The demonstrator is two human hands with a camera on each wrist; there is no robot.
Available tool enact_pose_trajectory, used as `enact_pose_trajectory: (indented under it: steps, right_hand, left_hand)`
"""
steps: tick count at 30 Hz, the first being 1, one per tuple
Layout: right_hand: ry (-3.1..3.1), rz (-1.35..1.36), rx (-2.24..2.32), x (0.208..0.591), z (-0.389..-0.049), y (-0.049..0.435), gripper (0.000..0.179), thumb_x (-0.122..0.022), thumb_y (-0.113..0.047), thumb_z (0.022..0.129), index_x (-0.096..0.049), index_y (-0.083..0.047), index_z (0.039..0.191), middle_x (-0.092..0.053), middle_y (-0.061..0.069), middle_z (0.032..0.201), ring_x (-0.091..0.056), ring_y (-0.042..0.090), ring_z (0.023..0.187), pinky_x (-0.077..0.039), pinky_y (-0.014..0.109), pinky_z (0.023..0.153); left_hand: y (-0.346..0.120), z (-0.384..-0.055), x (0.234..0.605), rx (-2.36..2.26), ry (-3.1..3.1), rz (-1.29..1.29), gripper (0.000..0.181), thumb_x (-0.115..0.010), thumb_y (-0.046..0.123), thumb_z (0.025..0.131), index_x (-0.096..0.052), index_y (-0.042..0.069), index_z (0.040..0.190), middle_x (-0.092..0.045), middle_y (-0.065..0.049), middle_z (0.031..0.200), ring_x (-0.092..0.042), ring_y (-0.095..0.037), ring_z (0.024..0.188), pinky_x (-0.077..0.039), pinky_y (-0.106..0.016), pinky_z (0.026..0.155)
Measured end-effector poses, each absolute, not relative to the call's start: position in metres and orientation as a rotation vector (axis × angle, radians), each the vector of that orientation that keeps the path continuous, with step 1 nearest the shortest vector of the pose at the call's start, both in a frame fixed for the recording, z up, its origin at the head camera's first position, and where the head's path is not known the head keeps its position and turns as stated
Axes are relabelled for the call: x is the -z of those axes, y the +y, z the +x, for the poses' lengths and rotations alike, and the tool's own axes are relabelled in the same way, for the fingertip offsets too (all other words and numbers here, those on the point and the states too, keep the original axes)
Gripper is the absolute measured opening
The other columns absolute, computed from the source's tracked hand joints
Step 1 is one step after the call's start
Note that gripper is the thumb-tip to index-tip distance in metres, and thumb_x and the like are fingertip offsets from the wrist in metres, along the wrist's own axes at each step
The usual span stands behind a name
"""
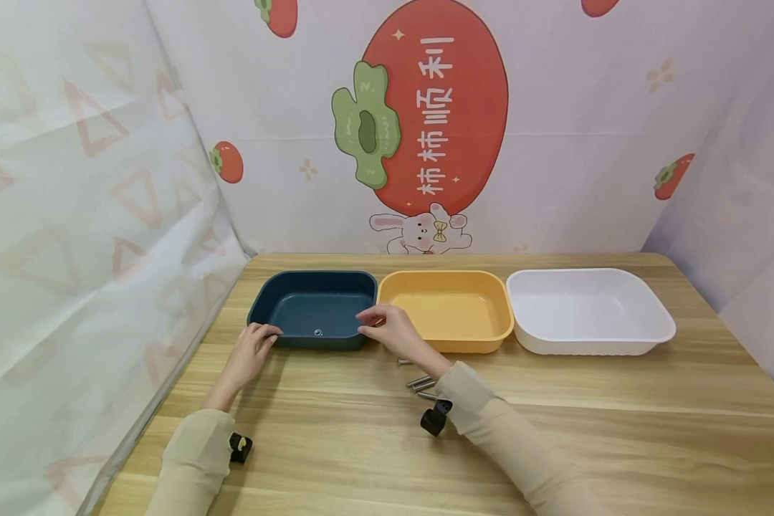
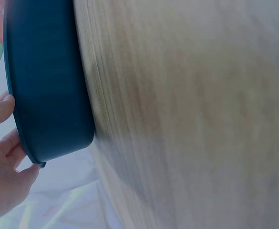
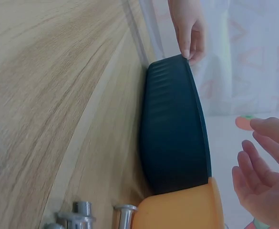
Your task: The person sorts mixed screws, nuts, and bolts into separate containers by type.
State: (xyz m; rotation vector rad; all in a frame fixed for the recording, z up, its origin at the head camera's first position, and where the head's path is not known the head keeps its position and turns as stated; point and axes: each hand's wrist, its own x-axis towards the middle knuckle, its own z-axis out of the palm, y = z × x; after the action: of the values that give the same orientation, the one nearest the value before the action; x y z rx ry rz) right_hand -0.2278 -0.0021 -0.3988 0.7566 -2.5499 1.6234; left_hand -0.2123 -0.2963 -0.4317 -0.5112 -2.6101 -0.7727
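A: Where is the smooth, round-cornered blue tray [image 1: 322, 342]?
B: On the wood-grained surface [image 1: 335, 423], beside the yellow tray [image 1: 451, 346]. The left hand [image 1: 250, 351] has its grip pinching the rim; the right hand [image 1: 395, 332], grip released, hovers near cylindrical metal bolts [image 1: 421, 383].

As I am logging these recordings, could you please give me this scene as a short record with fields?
Tray row, left to right: blue tray, yellow tray, white tray
Left hand: grips the blue tray's rim at the near left corner
Right hand: near the blue tray's right end, no held thing visible
In blue tray: small shiny piece, too small to identify
Bolts: on the table, in front of the yellow tray
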Motion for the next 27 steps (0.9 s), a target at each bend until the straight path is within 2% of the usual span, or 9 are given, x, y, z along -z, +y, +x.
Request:
enact_pose_trajectory:
  steps: [10,27]
  right_hand:
    - [-2.588,0.923,-1.541,0.395,-0.221,0.015,0.020,-0.063,-0.005,0.080,-0.064,0.003,0.098,-0.062,0.014,0.090,-0.056,0.019,0.078,-0.044,0.022,0.071]
    - [-2.597,1.053,-1.421,0.394,-0.212,0.052,0.018,-0.064,-0.002,0.077,-0.065,0.003,0.095,-0.062,0.010,0.087,-0.058,0.017,0.077,-0.047,0.029,0.073]
  left_hand:
    - [-0.297,-0.213,0.432,0.758,-2.602,-0.520,0.011,-0.055,-0.005,0.082,-0.061,-0.001,0.091,-0.053,-0.017,0.088,-0.046,-0.035,0.085,-0.035,-0.047,0.073]
    - [-0.296,-0.213,0.431,0.781,-2.661,-0.480,0.011,-0.053,-0.002,0.085,-0.061,0.000,0.093,-0.052,-0.017,0.092,-0.045,-0.034,0.088,-0.036,-0.048,0.076]
